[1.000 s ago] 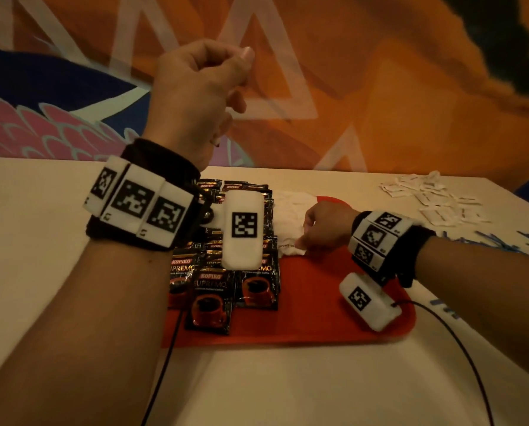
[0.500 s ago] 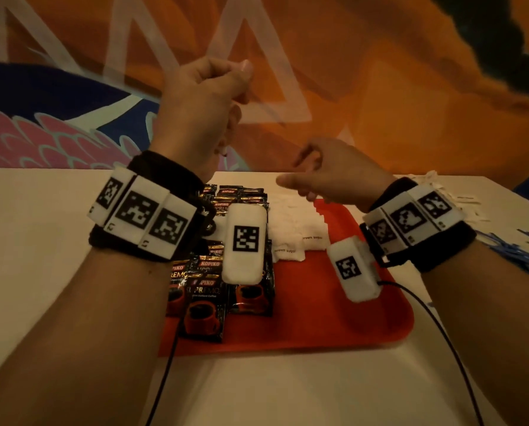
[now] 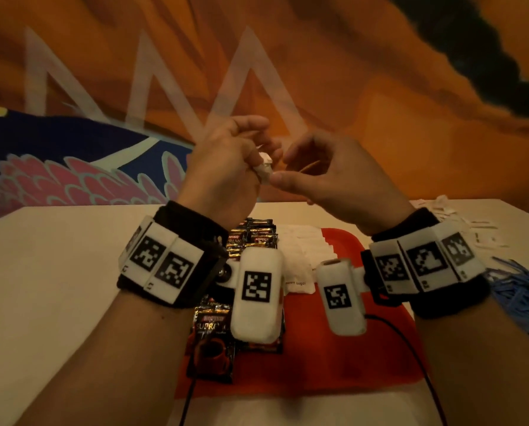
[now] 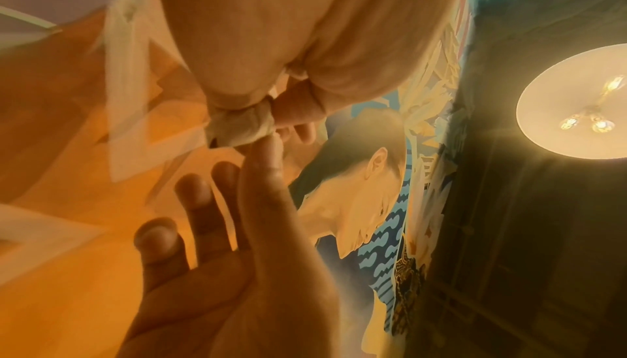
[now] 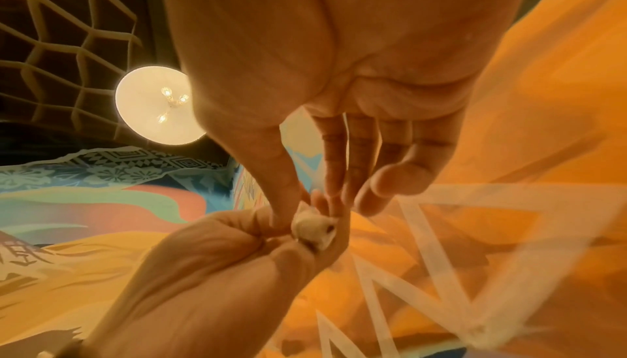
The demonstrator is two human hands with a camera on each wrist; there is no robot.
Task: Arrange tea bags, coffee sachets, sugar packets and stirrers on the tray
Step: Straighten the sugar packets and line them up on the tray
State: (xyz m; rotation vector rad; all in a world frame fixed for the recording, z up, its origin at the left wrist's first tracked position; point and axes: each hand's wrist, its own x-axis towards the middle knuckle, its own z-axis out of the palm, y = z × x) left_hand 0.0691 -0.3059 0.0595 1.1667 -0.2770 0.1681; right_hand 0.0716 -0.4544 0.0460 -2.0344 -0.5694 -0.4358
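I see a small crumpled white paper packet (image 3: 264, 169), matt and creased. Below it, the red plastic tray (image 3: 334, 364) looks smooth with a faint sheen. The black coffee sachets (image 3: 210, 348) are glossy foil. The tabletop (image 3: 57, 272) appears pale and matt.

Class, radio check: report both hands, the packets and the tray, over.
Left hand grips a stack of white packets above the red tray. Right hand pinches the top one. Nothing in the way.
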